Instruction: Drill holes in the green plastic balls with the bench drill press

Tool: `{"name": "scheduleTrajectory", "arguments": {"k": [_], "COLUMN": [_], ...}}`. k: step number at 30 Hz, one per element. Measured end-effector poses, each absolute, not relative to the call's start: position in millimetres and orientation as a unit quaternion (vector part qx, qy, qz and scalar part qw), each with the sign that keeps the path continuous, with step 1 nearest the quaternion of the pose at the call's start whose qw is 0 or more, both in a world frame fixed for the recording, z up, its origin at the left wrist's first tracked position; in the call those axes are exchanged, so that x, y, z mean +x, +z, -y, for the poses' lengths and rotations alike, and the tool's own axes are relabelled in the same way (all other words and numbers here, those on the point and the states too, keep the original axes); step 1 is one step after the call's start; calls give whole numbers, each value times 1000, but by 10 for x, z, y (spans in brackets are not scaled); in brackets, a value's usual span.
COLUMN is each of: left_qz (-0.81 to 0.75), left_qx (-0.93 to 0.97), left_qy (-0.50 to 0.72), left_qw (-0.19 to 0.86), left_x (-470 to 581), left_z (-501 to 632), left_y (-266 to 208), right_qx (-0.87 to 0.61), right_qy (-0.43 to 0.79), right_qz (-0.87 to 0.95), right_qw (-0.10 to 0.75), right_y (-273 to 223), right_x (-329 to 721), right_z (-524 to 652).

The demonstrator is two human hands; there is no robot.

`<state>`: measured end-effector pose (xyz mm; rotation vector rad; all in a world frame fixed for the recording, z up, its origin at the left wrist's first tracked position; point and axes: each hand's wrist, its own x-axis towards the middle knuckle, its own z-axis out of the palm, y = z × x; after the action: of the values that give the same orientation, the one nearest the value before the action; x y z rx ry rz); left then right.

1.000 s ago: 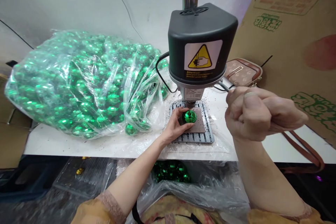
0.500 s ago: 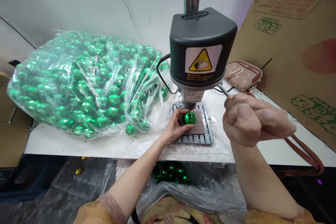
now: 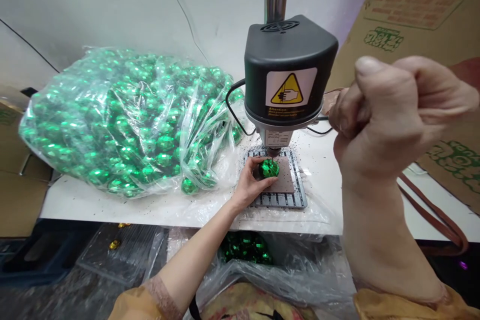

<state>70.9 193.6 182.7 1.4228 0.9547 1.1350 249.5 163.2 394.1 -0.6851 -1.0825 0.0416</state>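
Under the bit of a black bench drill press [image 3: 290, 85], my left hand [image 3: 249, 182] grips a shiny green faceted ball [image 3: 269, 168] between thumb and fingers. The ball rests on a brown square board [image 3: 284, 180], which lies on the slotted grey base plate [image 3: 300, 195]. My right hand [image 3: 390, 100] is closed in a fist at the right of the drill head, around the press's feed lever [image 3: 323, 118]; only a short stretch of the lever shows, the rest being hidden by the fist.
A big clear plastic bag [image 3: 123, 125] of green balls fills the table's left. More green balls [image 3: 245, 247] lie in plastic below the table edge. Cardboard boxes [image 3: 386, 15] flank both sides. A brown strap [image 3: 431, 210] hangs at right. Dark shavings surround the base plate.
My right hand has risen with the lever, from beside the chuck to beside the motor housing, now covering the patterned bag. My left hand still holds the ball, which has tilted slightly.
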Motion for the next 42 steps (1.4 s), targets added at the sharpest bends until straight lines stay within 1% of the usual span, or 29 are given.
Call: {"name": "scheduleTrajectory", "arguments": {"k": [3, 5, 7, 10, 12, 13, 15, 18, 21, 24, 26, 32, 39, 42], "left_qz": [-413, -346, -251, -191, -172, -172, -220, -412, -581, -678, -692, -653, -700, -722], "left_qx": [671, 765, 862, 943, 956, 954, 930, 837, 737, 662, 647, 674, 662, 661], "left_qy": [472, 437, 362, 233, 210, 222, 272, 338, 319, 266, 257, 261, 250, 199], "left_qw": [396, 324, 252, 141, 108, 106, 113, 125, 133, 173, 192, 226, 101, 52], "left_x": [542, 351, 134, -163, -303, -347, -374, -256, -19, 188, 268, 334, 322, 269], "left_z": [-1651, -1343, -1002, -633, -614, -691, -1006, -1743, -2482, -2944, -3072, -3036, -3094, -3130], "left_y": [1865, 1854, 1795, 1648, 1581, 1577, 1639, 1868, 2117, 2261, 2291, 2352, 2608, 2694], "right_qx": [-320, -315, -310, -311, -318, -321, -321, -309, -306, -305, -304, -317, -314, -314], "right_qy": [52, 49, 47, 51, 49, 47, 49, 55, 55, 59, 58, 52, 53, 53], "right_qz": [511, 520, 523, 513, 504, 500, 494, 488, 482, 477, 479, 487, 491, 497], "right_qw": [796, 793, 792, 798, 802, 803, 807, 814, 819, 822, 821, 812, 811, 808], "right_y": [4017, 3993, 3956, 3932, 3938, 3945, 3960, 3978, 3990, 3987, 3975, 3956, 3958, 3932], "right_x": [2542, 2570, 2588, 2589, 2574, 2566, 2549, 2535, 2533, 2532, 2529, 2530, 2519, 2514], "right_z": [-1679, -1684, -1683, -1681, -1679, -1677, -1674, -1675, -1680, -1681, -1679, -1667, -1628, -1618]}}
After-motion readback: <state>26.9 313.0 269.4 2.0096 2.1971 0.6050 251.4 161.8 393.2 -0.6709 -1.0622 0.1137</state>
